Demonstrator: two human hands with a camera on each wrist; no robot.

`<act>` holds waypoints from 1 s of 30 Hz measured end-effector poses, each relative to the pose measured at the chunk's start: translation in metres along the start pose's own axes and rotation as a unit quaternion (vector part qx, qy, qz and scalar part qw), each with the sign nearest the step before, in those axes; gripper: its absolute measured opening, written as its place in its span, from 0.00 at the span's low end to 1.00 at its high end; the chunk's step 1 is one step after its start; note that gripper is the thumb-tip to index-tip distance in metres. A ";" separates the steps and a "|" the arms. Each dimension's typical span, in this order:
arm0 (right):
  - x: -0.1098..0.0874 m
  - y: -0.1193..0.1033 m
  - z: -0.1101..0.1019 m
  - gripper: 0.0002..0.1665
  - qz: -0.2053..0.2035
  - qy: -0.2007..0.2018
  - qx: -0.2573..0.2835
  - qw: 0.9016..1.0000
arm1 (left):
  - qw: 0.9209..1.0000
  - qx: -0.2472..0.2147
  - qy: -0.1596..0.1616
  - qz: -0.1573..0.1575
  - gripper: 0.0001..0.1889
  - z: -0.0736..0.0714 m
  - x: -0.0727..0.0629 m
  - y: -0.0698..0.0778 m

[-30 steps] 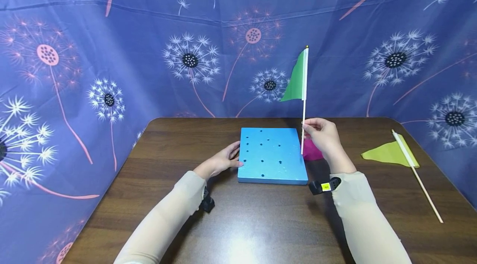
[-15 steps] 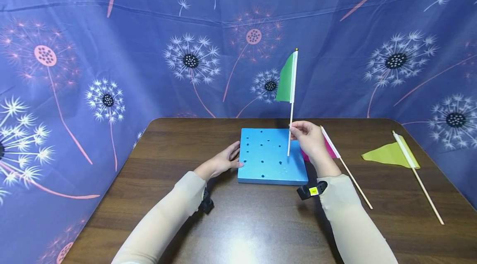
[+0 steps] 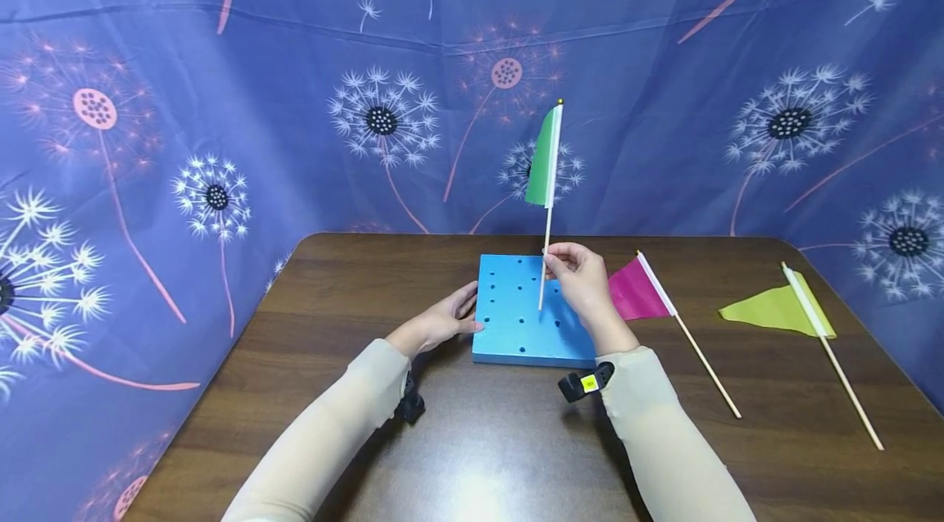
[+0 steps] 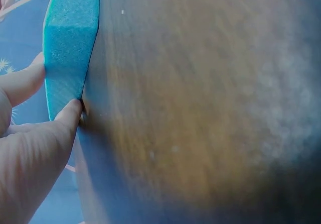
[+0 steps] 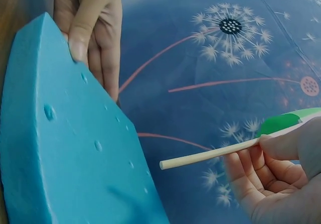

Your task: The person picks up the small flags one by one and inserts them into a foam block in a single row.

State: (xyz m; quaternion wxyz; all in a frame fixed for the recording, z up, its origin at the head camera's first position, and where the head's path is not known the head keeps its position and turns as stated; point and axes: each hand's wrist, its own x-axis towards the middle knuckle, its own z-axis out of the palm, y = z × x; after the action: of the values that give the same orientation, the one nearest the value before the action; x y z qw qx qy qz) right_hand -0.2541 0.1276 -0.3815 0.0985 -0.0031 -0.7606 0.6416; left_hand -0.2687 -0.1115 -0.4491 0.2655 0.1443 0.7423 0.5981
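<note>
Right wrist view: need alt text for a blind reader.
A right hand pinches the wooden stick of a green flag, its bare tip apart from a perforated blue board. In the upper left, the left hand touches the board; a blue dandelion-print cloth hangs behind.

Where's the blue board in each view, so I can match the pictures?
Head: blue board, just right of and below centre.
Left wrist: blue board at upper left, side-on.
Right wrist: blue board down the left side.
Shared landmark: the left hand at its edge in all three.
</note>
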 end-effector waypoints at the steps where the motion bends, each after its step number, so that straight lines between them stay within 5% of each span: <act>1: 0.000 0.001 0.002 0.11 0.002 -0.001 -0.004 1.000 | 1.000 -0.001 -0.001 0.000 0.45 0.001 0.000 0.000; 18: 0.002 0.019 0.024 0.11 0.056 0.000 -0.018 0.998 | 1.000 -0.009 -0.005 -0.013 0.45 -0.001 -0.002 0.002; 30: 0.000 0.025 0.032 0.12 0.048 -0.008 -0.031 0.998 | 1.000 -0.002 0.000 -0.009 0.44 -0.001 -0.002 0.000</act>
State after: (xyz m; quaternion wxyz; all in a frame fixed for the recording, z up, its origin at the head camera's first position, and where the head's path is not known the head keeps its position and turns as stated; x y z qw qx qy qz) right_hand -0.2624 0.1006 -0.4110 0.0618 -0.0375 -0.7799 0.6217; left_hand -0.2681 -0.1135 -0.4490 0.2709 0.1375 0.7426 0.5969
